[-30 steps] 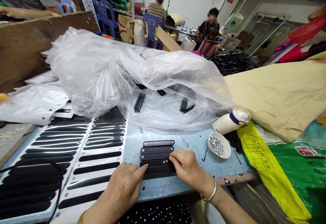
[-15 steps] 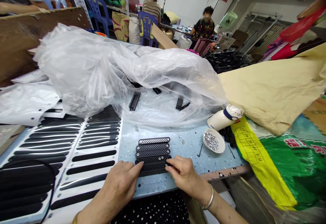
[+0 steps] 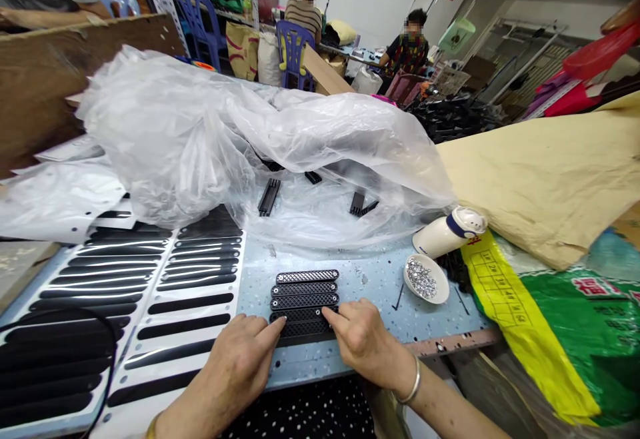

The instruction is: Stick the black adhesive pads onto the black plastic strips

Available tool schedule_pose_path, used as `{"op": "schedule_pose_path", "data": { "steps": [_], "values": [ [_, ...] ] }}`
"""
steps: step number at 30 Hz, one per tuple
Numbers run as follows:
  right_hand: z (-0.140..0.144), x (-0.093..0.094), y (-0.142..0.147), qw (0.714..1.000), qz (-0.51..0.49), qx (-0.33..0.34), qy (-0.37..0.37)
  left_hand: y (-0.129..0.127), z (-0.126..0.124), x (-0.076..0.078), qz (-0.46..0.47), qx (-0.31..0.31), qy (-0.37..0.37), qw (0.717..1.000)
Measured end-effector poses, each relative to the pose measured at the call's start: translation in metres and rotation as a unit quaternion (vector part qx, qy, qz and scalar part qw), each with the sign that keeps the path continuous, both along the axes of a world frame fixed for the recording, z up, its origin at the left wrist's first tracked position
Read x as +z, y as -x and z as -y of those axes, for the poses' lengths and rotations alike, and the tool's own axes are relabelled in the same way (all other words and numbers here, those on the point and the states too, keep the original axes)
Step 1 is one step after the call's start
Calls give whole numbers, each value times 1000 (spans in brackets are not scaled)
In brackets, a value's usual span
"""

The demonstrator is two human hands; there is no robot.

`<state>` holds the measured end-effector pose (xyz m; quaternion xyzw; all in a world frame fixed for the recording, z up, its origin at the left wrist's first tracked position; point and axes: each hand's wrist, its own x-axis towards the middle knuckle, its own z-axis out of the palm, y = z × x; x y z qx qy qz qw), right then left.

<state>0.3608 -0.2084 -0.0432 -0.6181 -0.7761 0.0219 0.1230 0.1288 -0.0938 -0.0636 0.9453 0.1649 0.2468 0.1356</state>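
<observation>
A row of black diamond-patterned strips (image 3: 306, 287) lies on the table in front of me, with small silver metal pieces at some ends. My left hand (image 3: 245, 352) has its fingers curled and its fingertips pressed on the left end of the nearest strips. Over the right end is my right hand (image 3: 367, 339), its index fingertip beside a small silver piece (image 3: 317, 312) on a strip. Its other fingers are folded in, and whatever lies under them is hidden. To the right, a white bowl (image 3: 440, 296) holds many small silver pieces.
Sheets of black adhesive strips (image 3: 193, 302) cover the left side. Behind lies a crumpled clear plastic bag (image 3: 200, 132) with black parts. A white bottle (image 3: 443, 234) leans by the bowl, near a yellow-green sack (image 3: 515, 312). Two thin black rods flank the bowl. People sit further back.
My right hand's fingertips have moved from the strips' right end toward the loose silver pieces; only one now shows there. My left hand stays on the left end. The view has shifted slightly.
</observation>
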Motion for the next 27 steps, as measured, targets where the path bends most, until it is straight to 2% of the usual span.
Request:
{"op": "schedule_pose_path", "data": {
  "steps": [5,12,21,27],
  "values": [
    [4,4,-11,998,57,17,16,1,-1,-3,4,4,13,1000],
    [17,5,-22,998,59,8,5,0,-1,-1,-4,-8,13,1000],
    [26,-13,-19,998,47,3,-35,3,-1,-2,-13,-7,18,1000],
    [26,-16,-20,998,33,7,-47,2,-1,-4,-15,-8,18,1000]
  ]
}}
